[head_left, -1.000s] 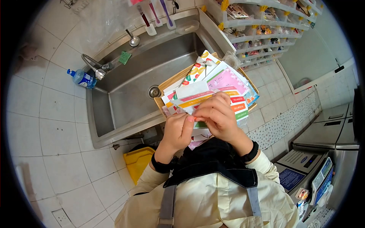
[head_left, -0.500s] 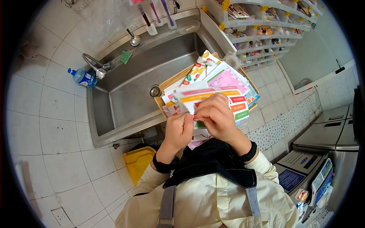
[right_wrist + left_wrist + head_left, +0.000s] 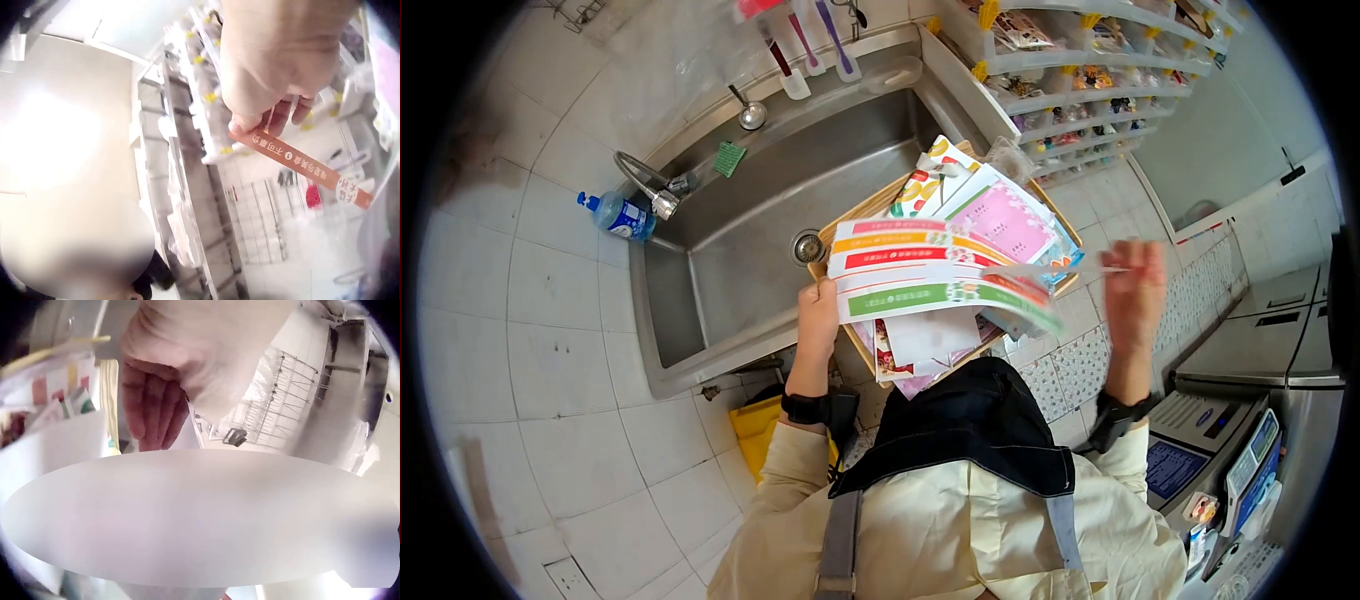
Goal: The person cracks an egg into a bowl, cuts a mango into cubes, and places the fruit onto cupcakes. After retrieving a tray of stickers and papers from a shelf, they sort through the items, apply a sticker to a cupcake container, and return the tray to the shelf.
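Note:
My left hand (image 3: 817,312) grips the left edge of a sticker sheet (image 3: 890,279) printed with pink, orange, red and green bands. The sheet bows over the basket, its right end blurred. Off to the right, my right hand (image 3: 1135,285) pinches one end of an orange sticker strip (image 3: 294,161) with white lettering. That strip stretches leftward, and its far end overlaps the sheet in the head view. In the left wrist view, the left fingers (image 3: 153,412) curl at the edge of white paper, and a blurred oval covers the lower part.
Under the sheet, a wooden basket (image 3: 855,215) full of printed papers and packets overhangs the steel sink (image 3: 745,245). A soap bottle (image 3: 618,215) stands by the tap (image 3: 662,198). Clear drawers (image 3: 1090,100) rise behind, and a yellow bin (image 3: 762,435) sits below.
Both hands were together at the sheet's corner. The right hand has pulled far right with an orange strip, while the left moved slightly left, holding the sheet, now spread flatter.

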`<state>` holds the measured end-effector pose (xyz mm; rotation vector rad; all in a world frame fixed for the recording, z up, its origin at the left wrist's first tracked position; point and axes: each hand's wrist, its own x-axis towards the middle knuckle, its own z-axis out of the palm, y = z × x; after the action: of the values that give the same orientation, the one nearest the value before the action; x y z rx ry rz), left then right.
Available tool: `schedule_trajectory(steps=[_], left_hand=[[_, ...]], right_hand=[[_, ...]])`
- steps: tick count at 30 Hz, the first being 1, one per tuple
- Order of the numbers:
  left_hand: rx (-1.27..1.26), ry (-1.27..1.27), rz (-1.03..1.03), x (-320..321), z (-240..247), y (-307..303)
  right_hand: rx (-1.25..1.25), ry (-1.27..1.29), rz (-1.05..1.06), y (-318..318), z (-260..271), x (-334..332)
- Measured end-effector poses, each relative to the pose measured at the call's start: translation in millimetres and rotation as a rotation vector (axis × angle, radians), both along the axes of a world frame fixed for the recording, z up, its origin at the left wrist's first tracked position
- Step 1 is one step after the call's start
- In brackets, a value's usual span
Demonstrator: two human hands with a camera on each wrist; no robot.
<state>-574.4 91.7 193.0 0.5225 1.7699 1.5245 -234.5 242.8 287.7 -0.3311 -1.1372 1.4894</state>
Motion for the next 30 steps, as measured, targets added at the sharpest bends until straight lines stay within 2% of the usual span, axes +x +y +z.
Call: schedule_trajectory(steps=[2, 6, 8, 10, 12, 14, 15, 16, 18, 19, 20, 21, 23, 24, 26, 28, 29, 30], left_hand=[[-0.119, 0.272, -0.049, -13, -14, -7], [-0.246, 0.454, -0.126, -29, -29, -21], [-0.372, 0.768, -0.158, -29, -29, -27], [-0.361, 0.797, -0.191, -31, -37, -33], [-0.343, 0.832, -0.214, -27, -37, -36], [-0.459, 1.025, -0.183, -14, -23, -39], [-0.598, 1.114, -0.146, -6, -12, -37], [-0.716, 1.206, -0.122, 1, -2, -35], [-0.352, 1.313, -0.169, -11, -3, -27], [-0.177, 1.165, -0.220, 5, 12, -16], [-0.033, 1.006, -0.257, 20, 31, -5], [0.004, 1.002, -0.307, 42, 45, 9], [0.284, 0.517, -0.592, 100, 73, 28], [0.350, 0.503, -0.799, 129, 89, 37], [0.381, 0.304, -1.104, 201, 110, 52], [0.413, 0.210, -1.319, 285, 130, 57], [0.491, 0.230, -1.407, 329, 134, 59], [0.573, 0.245, -1.502, 363, 136, 57]], right_hand=[[-0.087, 0.078, -0.143, 6, 2, 49], [0.000, 0.343, -0.165, -5, 11, 153], [0.009, 0.423, -0.244, -29, 21, 187], [0.058, 0.463, -0.313, -51, 29, 214], [0.093, 0.411, -0.394, -67, 35, 217], [0.131, 0.201, -0.516, -79, 35, 222], [0.113, 0.050, -0.604, -85, 30, 226], [0.080, -0.110, -0.811, -96, 42, 199], [0.121, -0.139, -0.832, -103, 41, 198], [0.074, -0.109, -0.911, -107, 43, 194], [0.103, -0.102, -0.854, -108, 39, 200], [0.130, -0.117, -0.825, -113, 41, 199], [0.142, -0.156, -0.799, -121, 45, 202], [0.122, -0.178, -0.814, -127, 46, 204], [0.090, -0.181, -0.840, -142, 48, 209], [0.070, -0.224, -0.814, -159, 43, 219], [0.064, -0.320, -0.851, -170, 40, 228], [0.042, -0.313, -0.872, -181, 40, 233]])
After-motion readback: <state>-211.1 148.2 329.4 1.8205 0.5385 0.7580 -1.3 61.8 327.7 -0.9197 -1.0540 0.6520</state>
